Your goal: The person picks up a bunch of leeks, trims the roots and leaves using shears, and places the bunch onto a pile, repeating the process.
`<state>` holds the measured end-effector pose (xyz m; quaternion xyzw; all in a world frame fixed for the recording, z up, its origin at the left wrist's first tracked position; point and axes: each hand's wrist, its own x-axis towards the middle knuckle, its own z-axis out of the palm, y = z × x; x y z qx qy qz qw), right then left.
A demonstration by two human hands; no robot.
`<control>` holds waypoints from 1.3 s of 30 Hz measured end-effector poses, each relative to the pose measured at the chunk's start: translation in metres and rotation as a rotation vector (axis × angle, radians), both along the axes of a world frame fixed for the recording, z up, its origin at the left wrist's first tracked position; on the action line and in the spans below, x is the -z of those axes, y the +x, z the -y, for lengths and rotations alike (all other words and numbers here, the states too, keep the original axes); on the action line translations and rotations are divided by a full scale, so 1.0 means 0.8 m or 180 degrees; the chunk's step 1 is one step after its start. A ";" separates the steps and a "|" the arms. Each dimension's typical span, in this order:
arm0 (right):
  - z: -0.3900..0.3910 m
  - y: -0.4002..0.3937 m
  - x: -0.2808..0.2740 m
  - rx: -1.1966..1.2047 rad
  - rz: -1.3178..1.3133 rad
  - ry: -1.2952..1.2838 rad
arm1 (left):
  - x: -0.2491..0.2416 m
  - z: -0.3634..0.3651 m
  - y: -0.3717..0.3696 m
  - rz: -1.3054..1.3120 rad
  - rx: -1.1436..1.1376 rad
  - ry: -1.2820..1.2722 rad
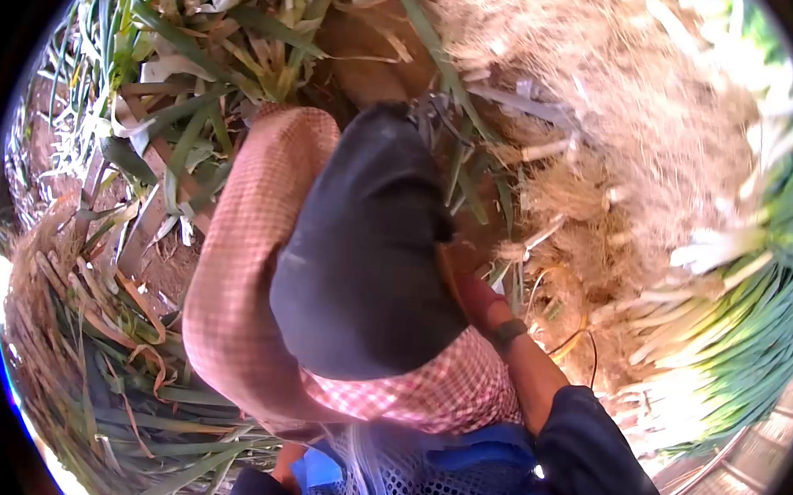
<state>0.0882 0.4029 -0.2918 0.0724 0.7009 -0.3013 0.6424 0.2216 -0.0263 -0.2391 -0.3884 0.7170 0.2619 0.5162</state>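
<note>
My right hand [479, 300] reaches down beside my knee, with a dark watch or band on its wrist. Its fingers are hidden behind the dark cloth [368, 264] that covers my knee, so I cannot see whether it holds anything. Nearest to it lie pale roots and loose stalks of green onions [533, 242]. Of my left arm only a bit of forearm [289, 466] shows at the bottom edge, by my blue clothing; the left hand is out of sight.
Green onions with long pale roots [640, 126] are heaped at right, their green leaves [754, 333] toward the right edge. Cut leaves and stalks [191, 44] litter the soil at upper left. More leafy stalks [115, 394] lie at lower left. My checkered trouser legs [240, 283] fill the middle.
</note>
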 end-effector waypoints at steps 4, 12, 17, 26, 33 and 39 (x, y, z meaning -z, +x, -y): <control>0.001 0.014 0.008 0.0713 -0.0556 -0.0062 | 0.006 0.020 0.037 -0.0204 0.0080 0.0036; 0.004 -0.003 -0.018 0.1609 -0.1411 -0.0296 | 0.014 0.048 0.080 -0.0460 0.0157 0.0119; -0.001 -0.021 -0.041 0.1119 -0.1078 -0.0277 | 0.019 0.056 0.075 -0.0319 0.0127 0.0094; 0.005 0.012 -0.068 0.1406 0.0046 0.0180 | 0.030 0.041 0.024 -0.0122 0.0132 0.0055; -0.014 0.104 -0.088 0.3072 -0.0039 -0.0278 | 0.060 0.048 0.066 -0.0622 0.0190 0.0176; -0.009 -0.023 -0.082 0.2649 -0.2182 -0.0977 | 0.060 0.068 0.084 -0.1080 0.0165 0.0201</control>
